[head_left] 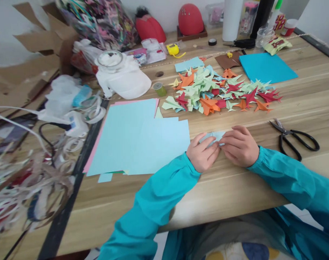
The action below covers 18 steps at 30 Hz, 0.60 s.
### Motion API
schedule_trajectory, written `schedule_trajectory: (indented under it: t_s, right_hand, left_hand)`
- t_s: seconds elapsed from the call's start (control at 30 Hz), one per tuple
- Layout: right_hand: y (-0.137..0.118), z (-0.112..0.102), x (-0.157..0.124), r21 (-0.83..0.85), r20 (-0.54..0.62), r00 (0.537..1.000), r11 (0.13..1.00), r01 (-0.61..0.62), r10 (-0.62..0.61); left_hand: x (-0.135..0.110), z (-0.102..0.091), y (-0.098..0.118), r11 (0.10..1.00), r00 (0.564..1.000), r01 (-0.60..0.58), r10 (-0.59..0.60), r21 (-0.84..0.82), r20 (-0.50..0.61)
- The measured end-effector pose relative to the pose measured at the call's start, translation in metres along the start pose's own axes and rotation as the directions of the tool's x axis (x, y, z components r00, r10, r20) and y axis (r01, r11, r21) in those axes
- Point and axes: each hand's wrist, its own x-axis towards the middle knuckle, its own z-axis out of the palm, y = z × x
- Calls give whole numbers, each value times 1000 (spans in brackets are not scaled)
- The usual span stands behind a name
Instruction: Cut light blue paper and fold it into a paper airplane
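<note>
My left hand [202, 153] and my right hand [239, 145] meet on the wooden table [229, 191]. Both press a small, partly folded piece of light blue paper [215, 136] flat against the wood. The fingers of each hand are curled and pinched on the paper's edges, and most of it is hidden under them. A stack of light blue sheets [140, 141] with pink ones beneath lies just left of my left hand. Beyond the hands spreads a heap of folded paper figures [221, 92] in green, orange, red and blue.
Black scissors [294, 137] lie to the right of my right hand. A bright blue sheet [267, 66] sits at the far right. A small green tape roll [159, 88], a white cap [126, 81], a glass jar [109, 59] and paper scraps [26, 180] crowd the left.
</note>
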Motion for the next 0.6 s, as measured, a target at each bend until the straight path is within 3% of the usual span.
schedule_trajectory:
  t_s: [0.3, 0.47, 0.6]
  right_hand:
    - [5, -5, -1, -2, -4, 999, 999, 46, -46]
    - [7, -9, 1, -2, -10, 999, 1000, -30, 30]
    - [5, -3, -1, -16, 5, 1000, 999, 31, -31]
  left_hand:
    - [2, -2, 0, 999, 999, -43, 43, 4, -33]
    - [0, -3, -2, 1000, 999, 18, -18, -3, -32]
    - [0, 0, -1, 1000, 1000, 2, -2, -17, -30]
